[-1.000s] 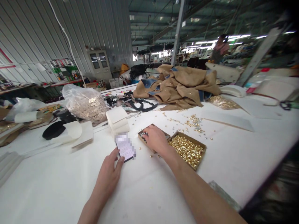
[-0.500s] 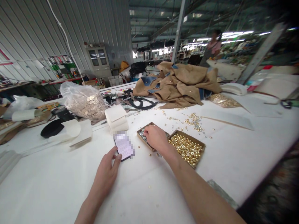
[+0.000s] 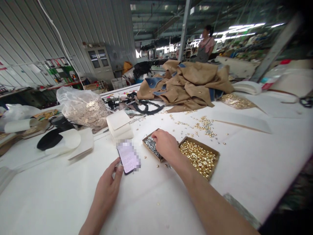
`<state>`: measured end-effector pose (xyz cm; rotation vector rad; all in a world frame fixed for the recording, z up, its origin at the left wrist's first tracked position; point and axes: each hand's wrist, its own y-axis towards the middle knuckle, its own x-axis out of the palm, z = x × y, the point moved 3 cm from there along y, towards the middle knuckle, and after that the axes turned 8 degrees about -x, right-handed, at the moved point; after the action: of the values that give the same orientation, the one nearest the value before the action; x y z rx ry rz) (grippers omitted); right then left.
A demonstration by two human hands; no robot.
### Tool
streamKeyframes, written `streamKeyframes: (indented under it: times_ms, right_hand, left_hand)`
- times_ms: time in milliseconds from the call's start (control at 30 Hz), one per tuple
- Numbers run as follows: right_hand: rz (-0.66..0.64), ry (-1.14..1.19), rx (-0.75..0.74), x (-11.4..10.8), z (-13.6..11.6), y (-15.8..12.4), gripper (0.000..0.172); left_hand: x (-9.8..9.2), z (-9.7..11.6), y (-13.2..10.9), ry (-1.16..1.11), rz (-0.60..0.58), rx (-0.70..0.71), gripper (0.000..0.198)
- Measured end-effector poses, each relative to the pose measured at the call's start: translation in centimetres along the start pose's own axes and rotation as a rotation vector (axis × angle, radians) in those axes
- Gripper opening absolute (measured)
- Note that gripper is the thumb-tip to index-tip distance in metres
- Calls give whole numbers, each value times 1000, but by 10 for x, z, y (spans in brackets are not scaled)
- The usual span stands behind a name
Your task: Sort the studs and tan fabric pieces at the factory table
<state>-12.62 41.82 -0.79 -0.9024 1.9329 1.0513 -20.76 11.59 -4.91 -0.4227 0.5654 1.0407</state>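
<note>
White table [image 3: 61, 192] filling lower frame. Mid-frame, half-open left hand [image 3: 109, 182] resting at phone's [image 3: 128, 156] edge, right hand [image 3: 167, 143] curling over silver-piece box [image 3: 151, 152], grip hidden. Gold-piece box [image 3: 215, 165] looking full; loose pieces [image 3: 205, 126] lying unboxed, centre-right.

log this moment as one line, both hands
left hand: at edge of phone | right hand: over silver-piece box | alongside: gold-piece box
</note>
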Motion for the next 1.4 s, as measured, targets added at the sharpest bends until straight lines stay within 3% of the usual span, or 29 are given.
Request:
streamKeyframes:
  times_ms: [100,567,1400]
  right_hand:
    - [-53,-84,7,-2,-2,-1,17]
    - [-171,-72,30,1,-8,-1,21]
    - [-70,-44,83,-4,-12,-1,25]
  left_hand:
    - [0,1,1,10,19,2,71]
    - [1,-3,1,-29,-26,-33,75]
    - [1,-5,0,-30,-29,-28,74]
